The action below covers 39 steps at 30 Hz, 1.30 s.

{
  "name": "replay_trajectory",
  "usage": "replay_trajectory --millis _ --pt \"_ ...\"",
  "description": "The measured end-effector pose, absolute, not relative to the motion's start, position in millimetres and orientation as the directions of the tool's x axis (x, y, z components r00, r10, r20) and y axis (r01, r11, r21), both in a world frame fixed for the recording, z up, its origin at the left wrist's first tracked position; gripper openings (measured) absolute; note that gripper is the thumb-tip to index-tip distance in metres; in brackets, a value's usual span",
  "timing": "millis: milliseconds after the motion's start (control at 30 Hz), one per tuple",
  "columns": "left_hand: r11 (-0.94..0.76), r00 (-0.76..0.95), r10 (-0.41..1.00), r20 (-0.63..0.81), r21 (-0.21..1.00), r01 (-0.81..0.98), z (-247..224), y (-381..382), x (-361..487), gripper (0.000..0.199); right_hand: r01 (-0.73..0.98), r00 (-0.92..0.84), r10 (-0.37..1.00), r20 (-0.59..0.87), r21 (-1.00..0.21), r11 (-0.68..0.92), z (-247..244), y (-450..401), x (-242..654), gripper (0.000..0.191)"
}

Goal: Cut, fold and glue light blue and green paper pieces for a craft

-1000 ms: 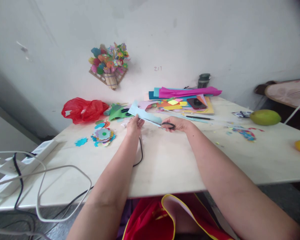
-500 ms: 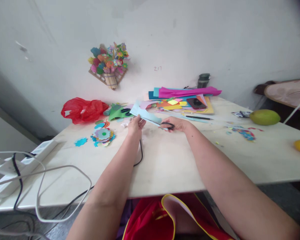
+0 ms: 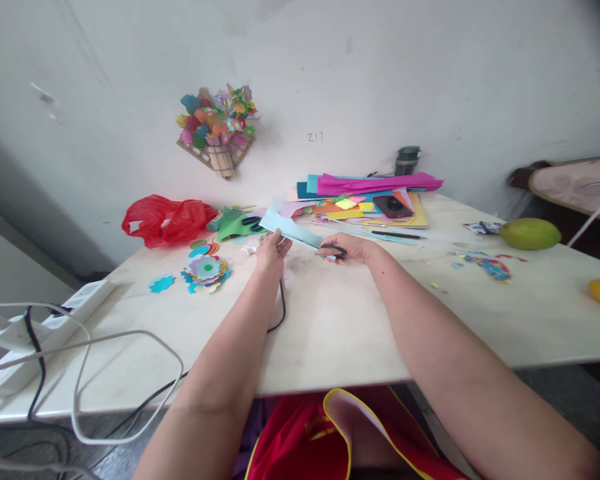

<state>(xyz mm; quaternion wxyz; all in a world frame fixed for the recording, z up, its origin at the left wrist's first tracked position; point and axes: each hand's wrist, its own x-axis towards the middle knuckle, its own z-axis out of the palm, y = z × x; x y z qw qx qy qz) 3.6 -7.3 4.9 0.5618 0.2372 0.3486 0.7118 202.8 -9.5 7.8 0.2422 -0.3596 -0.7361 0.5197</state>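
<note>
Light blue paper (image 3: 293, 227) is pinched near its lower left edge by my left hand (image 3: 273, 251), above the table's middle. My right hand (image 3: 345, 248) is closed around black-handled scissors (image 3: 334, 250), whose blades lie along the paper's lower edge and are partly hidden. To the left, a stack of scalloped paper flowers (image 3: 206, 269) lies beside a single blue flower cutout (image 3: 162, 284). Green paper (image 3: 234, 225) with another dark-handled pair of scissors (image 3: 253, 223) on it is just behind my left hand.
A red plastic bag (image 3: 165, 220) sits at the back left, coloured papers (image 3: 375, 183) and a phone (image 3: 393, 207) at the back. A green mango (image 3: 531, 234) and paper scraps (image 3: 493, 267) lie right. A power strip (image 3: 50, 333) with cables is at left.
My right hand and the scissors have shifted slightly left along the paper's edge. My left hand has stayed nearly still.
</note>
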Motion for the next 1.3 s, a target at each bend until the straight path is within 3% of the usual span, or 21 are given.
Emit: replay_trajectory --millis 1300 --pt "-0.123 -0.268 0.962 -0.061 0.776 -0.618 5.6 -7.7 3.5 0.008 0.270 -0.639 0.769 -0.023 -0.942 0.197 13.0 -14.5 203.2 0.026"
